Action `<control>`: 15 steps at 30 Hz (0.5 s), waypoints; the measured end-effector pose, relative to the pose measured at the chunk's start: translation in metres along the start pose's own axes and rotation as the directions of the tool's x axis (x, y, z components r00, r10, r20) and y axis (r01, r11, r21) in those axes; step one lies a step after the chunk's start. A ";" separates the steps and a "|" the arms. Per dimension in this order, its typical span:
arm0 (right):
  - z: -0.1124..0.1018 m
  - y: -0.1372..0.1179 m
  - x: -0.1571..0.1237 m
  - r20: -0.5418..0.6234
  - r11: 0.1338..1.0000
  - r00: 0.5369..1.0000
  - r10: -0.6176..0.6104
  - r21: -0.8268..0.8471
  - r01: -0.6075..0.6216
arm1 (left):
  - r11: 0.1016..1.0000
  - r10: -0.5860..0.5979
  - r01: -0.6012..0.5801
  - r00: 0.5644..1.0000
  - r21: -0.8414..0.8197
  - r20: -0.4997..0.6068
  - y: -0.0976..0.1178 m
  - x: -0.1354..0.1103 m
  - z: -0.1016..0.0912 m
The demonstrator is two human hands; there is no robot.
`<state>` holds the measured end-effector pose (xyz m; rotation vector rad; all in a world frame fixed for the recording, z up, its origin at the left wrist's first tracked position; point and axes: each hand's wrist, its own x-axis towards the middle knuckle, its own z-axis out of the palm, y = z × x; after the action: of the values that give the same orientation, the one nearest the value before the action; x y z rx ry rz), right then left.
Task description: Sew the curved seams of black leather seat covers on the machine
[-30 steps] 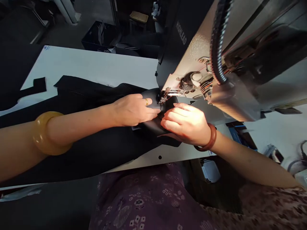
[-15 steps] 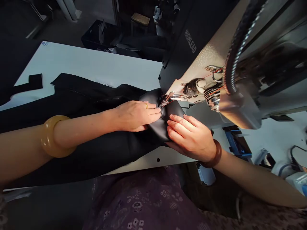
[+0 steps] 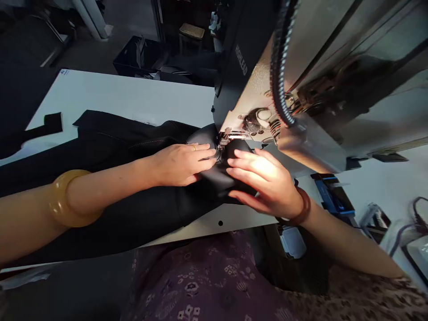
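A large piece of black fabric (image 3: 140,209) lies across the sewing machine table, its right end under the presser foot (image 3: 223,141) of a sewing machine (image 3: 245,93). My left hand (image 3: 183,164) rests flat on the fabric just left of the foot, fingers stretched out towards it. To the right of the foot, my right hand (image 3: 262,178) lies with its fingers extended and somewhat spread over the fabric, and its thumb sits apart, lower down. Stitching lines show on the cloth left of my hand. The needle itself is too small to make out.
The white table (image 3: 133,91) carries a dark strip of cloth (image 3: 53,124) at the left. A blue-edged box (image 3: 334,196) sits on the right side. Beyond the table stand a dark bin (image 3: 133,55) and a stool (image 3: 191,31). A ribbed cable (image 3: 279,67) hangs before the machine.
My right hand's fingers have lifted and spread more, the thumb now showing. My left hand stays flat on the fabric. The view has shifted, so the machine appears further left.
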<state>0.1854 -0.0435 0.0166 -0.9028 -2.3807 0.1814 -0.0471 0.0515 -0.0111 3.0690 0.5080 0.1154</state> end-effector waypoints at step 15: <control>0.076 0.116 -0.047 -0.005 0.340 0.468 0.883 0.695 -0.634 | 0.996 0.046 -0.039 0.996 -0.083 0.076 0.000 0.004 -0.003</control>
<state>0.2362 0.0201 -0.1047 -1.5009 -1.1452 1.0051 -0.0436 0.0526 -0.0079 2.9915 0.4233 0.0168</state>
